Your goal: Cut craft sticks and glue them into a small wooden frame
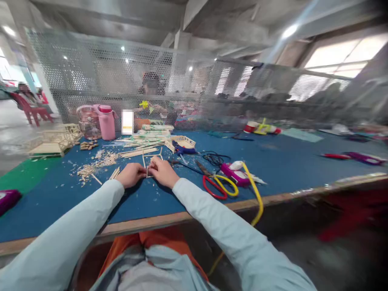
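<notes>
Both my hands are together over the blue tabletop, at a small frame of thin wooden sticks (144,160). My left hand (131,175) is closed, its fingertips pinched at the frame's near left upright. Just beside it, my right hand (163,171) is also closed, with thumb and fingers on the same near part of the frame. The fingertips almost meet, so the exact grip points are partly hidden. A few short loose sticks (114,173) lie left of my left hand. Longer bare sticks (138,152) are behind the frame.
Scissors (216,186) and a purple tool (236,174) with a yellow cord (257,194) lie right. Blue-handled pliers (185,148) are beyond my right hand. Peanuts (88,145), crumbs (100,163), a pink bottle (107,124) and stick structures (50,145) stand left. A mesh screen (103,72) rises behind.
</notes>
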A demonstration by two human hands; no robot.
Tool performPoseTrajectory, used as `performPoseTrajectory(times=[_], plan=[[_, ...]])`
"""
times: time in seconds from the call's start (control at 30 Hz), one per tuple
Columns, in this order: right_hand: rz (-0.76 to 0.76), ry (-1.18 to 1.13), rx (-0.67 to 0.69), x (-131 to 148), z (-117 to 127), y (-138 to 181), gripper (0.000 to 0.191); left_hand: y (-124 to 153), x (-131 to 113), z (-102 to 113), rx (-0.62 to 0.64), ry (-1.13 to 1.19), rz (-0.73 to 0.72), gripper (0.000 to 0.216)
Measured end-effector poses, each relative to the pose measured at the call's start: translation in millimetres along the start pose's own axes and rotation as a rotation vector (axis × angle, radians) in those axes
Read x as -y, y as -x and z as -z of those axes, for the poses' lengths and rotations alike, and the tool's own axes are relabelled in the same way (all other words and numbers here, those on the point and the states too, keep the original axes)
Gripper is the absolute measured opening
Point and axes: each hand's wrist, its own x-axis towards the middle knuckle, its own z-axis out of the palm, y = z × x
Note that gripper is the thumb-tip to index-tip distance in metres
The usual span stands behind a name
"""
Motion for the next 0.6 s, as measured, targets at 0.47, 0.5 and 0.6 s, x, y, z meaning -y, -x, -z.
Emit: performPoseTrajectory(times=[0.47,0.5,0.6], plan=[[-0.004,0.047,0.008,3,2,11,0.019,6,-7,5,-0.018,0.007,0.027,0.026],[-0.004,0.059,0.036,2,1,11,0.021,6,-8,6,-0.012,0.004,0.028,0.027],[-0.003,0.072,0.089,0,0,11,0.023,7,-8,8,-0.005,0.032,0.018,0.029]])
